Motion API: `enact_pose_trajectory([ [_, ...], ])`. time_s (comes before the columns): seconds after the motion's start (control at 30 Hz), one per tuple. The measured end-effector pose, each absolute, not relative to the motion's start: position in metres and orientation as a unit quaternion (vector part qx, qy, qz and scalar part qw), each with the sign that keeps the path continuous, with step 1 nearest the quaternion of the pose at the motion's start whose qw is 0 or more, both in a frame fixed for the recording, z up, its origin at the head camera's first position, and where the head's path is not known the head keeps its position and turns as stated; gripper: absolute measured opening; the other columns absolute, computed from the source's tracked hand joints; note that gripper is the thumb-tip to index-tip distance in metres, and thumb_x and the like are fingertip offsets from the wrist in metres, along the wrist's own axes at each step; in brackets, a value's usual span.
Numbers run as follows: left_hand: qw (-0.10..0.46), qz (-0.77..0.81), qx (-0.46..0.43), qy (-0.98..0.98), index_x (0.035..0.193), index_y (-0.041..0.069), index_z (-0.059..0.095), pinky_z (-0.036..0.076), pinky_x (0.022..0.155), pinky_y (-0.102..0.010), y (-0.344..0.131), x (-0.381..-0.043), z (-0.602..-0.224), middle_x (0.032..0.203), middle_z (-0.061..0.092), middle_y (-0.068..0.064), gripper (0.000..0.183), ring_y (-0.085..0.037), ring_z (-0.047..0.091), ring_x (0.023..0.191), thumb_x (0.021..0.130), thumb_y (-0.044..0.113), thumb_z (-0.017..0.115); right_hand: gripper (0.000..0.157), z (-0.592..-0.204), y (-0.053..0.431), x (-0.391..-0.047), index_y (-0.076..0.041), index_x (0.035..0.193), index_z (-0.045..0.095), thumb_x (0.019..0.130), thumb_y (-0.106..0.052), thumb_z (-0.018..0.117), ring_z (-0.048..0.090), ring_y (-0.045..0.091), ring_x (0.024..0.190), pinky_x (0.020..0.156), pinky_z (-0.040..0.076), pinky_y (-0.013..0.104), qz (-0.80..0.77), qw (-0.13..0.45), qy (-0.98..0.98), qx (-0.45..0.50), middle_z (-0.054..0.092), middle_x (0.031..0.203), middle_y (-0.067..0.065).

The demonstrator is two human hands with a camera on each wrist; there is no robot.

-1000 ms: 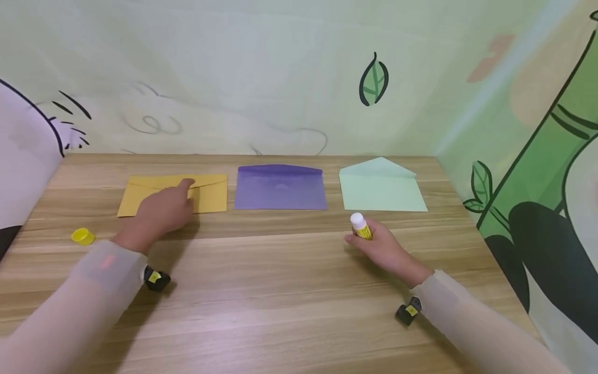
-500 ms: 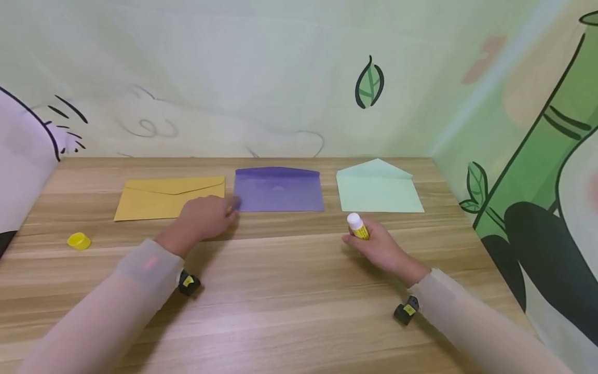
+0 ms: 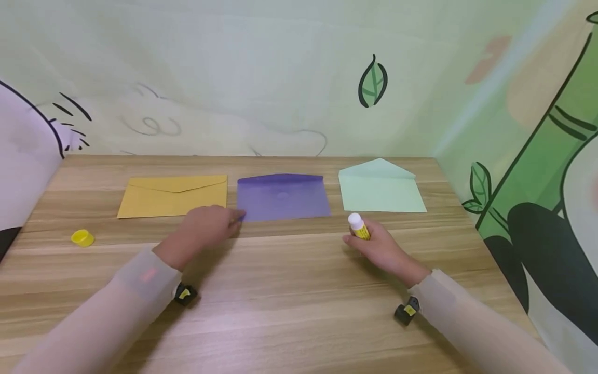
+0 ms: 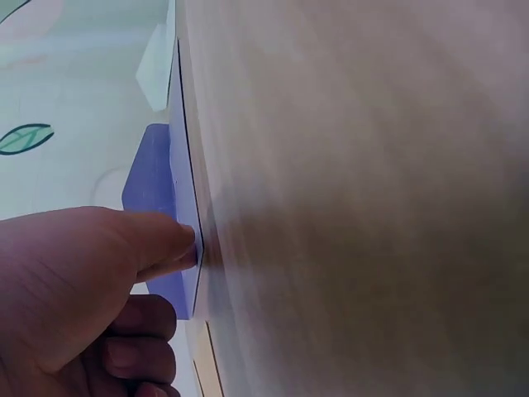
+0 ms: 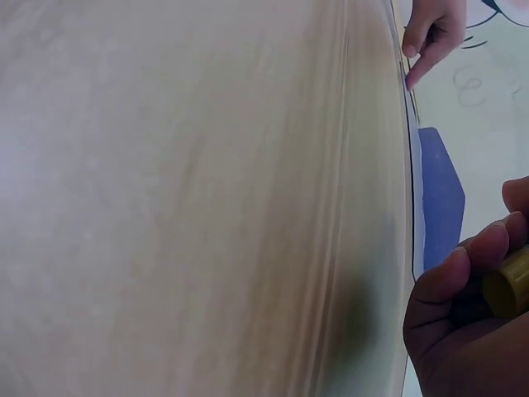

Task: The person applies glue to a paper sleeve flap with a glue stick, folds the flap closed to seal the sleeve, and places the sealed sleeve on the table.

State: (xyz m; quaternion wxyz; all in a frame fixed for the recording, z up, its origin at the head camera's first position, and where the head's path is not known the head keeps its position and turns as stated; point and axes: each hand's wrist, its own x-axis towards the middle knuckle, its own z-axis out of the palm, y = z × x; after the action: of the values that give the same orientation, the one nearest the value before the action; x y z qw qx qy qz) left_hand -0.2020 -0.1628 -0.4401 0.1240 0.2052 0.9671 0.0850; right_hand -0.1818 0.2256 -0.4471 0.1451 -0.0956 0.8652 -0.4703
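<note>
My left hand [image 3: 210, 227] pinches the lower left corner of a purple envelope [image 3: 282, 202] between thumb and forefinger. Its other fingers are curled, as the left wrist view shows. That envelope's flap [image 4: 149, 174] stands up along the far side. My right hand [image 3: 384, 248] grips a yellow glue stick [image 3: 362, 231], its white end pointing up and away; in the right wrist view its yellow base [image 5: 508, 285] shows between the fingers. A mint green envelope [image 3: 382, 194] with a raised flap lies just beyond the right hand. Left of the purple one lies a yellow envelope [image 3: 173, 196], flap folded down.
A yellow cap [image 3: 82, 238] sits on the wooden table [image 3: 280, 311] at the left. Behind the envelopes, a printed cloth wall [image 3: 233, 78] meets the table's back edge, and another wall stands along the right side.
My left hand has moved right from the yellow envelope to the purple one, which has slid a little toward me. The right hand holds nearly still with the glue stick.
</note>
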Motion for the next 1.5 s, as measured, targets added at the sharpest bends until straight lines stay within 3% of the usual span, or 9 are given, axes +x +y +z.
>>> enact_pose_trajectory([
  [0.2, 0.105, 0.105, 0.222, 0.964, 0.138, 0.017, 0.062, 0.037, 0.050, -0.032, -0.164, -0.190, -0.441, 0.101, 0.074, -0.012, 0.039, -0.017, 0.051, 0.066, 0.102, 0.020, 0.048, 0.020, -0.448, 0.225, -0.181, -0.006, 0.090, 0.057, 0.095, -0.021, 0.069, 0.049, 0.022, 0.068, 0.067, 0.045, 0.034, -0.472, 0.145, 0.864, -0.099, 0.050, 0.072, 0.004],
  [0.47, 0.059, 0.103, 0.255, 0.960, 0.126, 0.017, 0.072, 0.053, 0.063, -0.038, -0.163, -0.174, -0.442, 0.114, 0.074, -0.009, 0.033, -0.016, 0.064, 0.076, 0.096, 0.019, 0.056, 0.019, -0.449, 0.226, -0.180, -0.007, 0.090, 0.058, 0.095, -0.022, 0.069, 0.049, 0.022, 0.071, 0.069, 0.045, 0.035, -0.465, 0.136, 0.869, -0.097, 0.050, 0.074, 0.004],
  [0.57, 0.060, 0.109, 0.247, 0.961, 0.124, 0.018, 0.073, 0.046, 0.053, -0.034, -0.162, -0.170, -0.443, 0.111, 0.075, -0.009, 0.033, -0.014, 0.058, 0.067, 0.097, 0.017, 0.054, 0.019, -0.448, 0.225, -0.180, -0.007, 0.091, 0.058, 0.095, -0.021, 0.069, 0.049, 0.021, 0.071, 0.069, 0.045, 0.035, -0.465, 0.138, 0.869, -0.097, 0.050, 0.075, 0.005],
  [0.7, 0.056, 0.108, 0.243, 0.962, 0.122, 0.019, 0.074, 0.029, 0.045, -0.028, -0.162, -0.164, -0.445, 0.099, 0.076, -0.006, 0.032, -0.012, 0.039, 0.056, 0.097, 0.016, 0.054, 0.019, -0.448, 0.225, -0.180, -0.006, 0.090, 0.057, 0.095, -0.021, 0.069, 0.049, 0.021, 0.072, 0.069, 0.045, 0.034, -0.464, 0.141, 0.869, -0.100, 0.050, 0.075, 0.004],
  [0.97, 0.038, 0.110, 0.269, 0.956, 0.117, 0.021, 0.076, 0.025, 0.043, -0.025, -0.166, -0.146, -0.447, 0.074, 0.069, 0.001, 0.030, -0.008, 0.024, 0.050, 0.095, 0.017, 0.056, 0.018, -0.450, 0.224, -0.180, -0.006, 0.091, 0.057, 0.095, -0.020, 0.069, 0.049, 0.023, 0.073, 0.071, 0.045, 0.036, -0.467, 0.141, 0.867, -0.103, 0.050, 0.076, 0.005],
  [1.1, 0.049, 0.114, 0.280, 0.952, 0.117, 0.020, 0.076, 0.034, 0.045, -0.027, -0.166, -0.136, -0.443, 0.067, 0.062, 0.003, 0.030, -0.006, 0.037, 0.054, 0.092, 0.019, 0.060, 0.019, -0.450, 0.223, -0.180, -0.006, 0.092, 0.057, 0.095, -0.021, 0.069, 0.049, 0.022, 0.074, 0.072, 0.045, 0.036, -0.465, 0.140, 0.868, -0.103, 0.050, 0.077, 0.005],
  [1.23, 0.062, 0.125, 0.302, 0.943, 0.114, 0.016, 0.077, 0.051, 0.059, -0.032, -0.165, -0.129, -0.441, 0.090, 0.073, 0.001, 0.026, -0.006, 0.057, 0.069, 0.092, 0.023, 0.064, 0.019, -0.449, 0.223, -0.180, -0.006, 0.092, 0.057, 0.095, -0.021, 0.069, 0.049, 0.021, 0.073, 0.071, 0.045, 0.035, -0.465, 0.141, 0.868, -0.100, 0.050, 0.076, 0.004],
  [1.33, 0.065, 0.132, 0.308, 0.940, 0.111, 0.016, 0.077, 0.055, 0.068, -0.034, -0.165, -0.129, -0.441, 0.094, 0.072, 0.003, 0.024, -0.009, 0.062, 0.078, 0.093, 0.027, 0.065, 0.019, -0.449, 0.222, -0.180, -0.006, 0.091, 0.058, 0.095, -0.020, 0.069, 0.049, 0.021, 0.072, 0.070, 0.045, 0.035, -0.467, 0.142, 0.867, -0.098, 0.050, 0.075, 0.004],
  [1.5, 0.041, 0.146, 0.299, 0.942, 0.108, 0.017, 0.073, 0.055, 0.069, -0.036, -0.166, -0.135, -0.447, 0.094, 0.070, 0.003, 0.019, -0.014, 0.066, 0.081, 0.095, 0.028, 0.065, 0.020, -0.450, 0.220, -0.180, -0.006, 0.090, 0.057, 0.095, -0.021, 0.069, 0.049, 0.022, 0.072, 0.071, 0.045, 0.035, -0.471, 0.148, 0.864, -0.098, 0.050, 0.075, 0.004],
])
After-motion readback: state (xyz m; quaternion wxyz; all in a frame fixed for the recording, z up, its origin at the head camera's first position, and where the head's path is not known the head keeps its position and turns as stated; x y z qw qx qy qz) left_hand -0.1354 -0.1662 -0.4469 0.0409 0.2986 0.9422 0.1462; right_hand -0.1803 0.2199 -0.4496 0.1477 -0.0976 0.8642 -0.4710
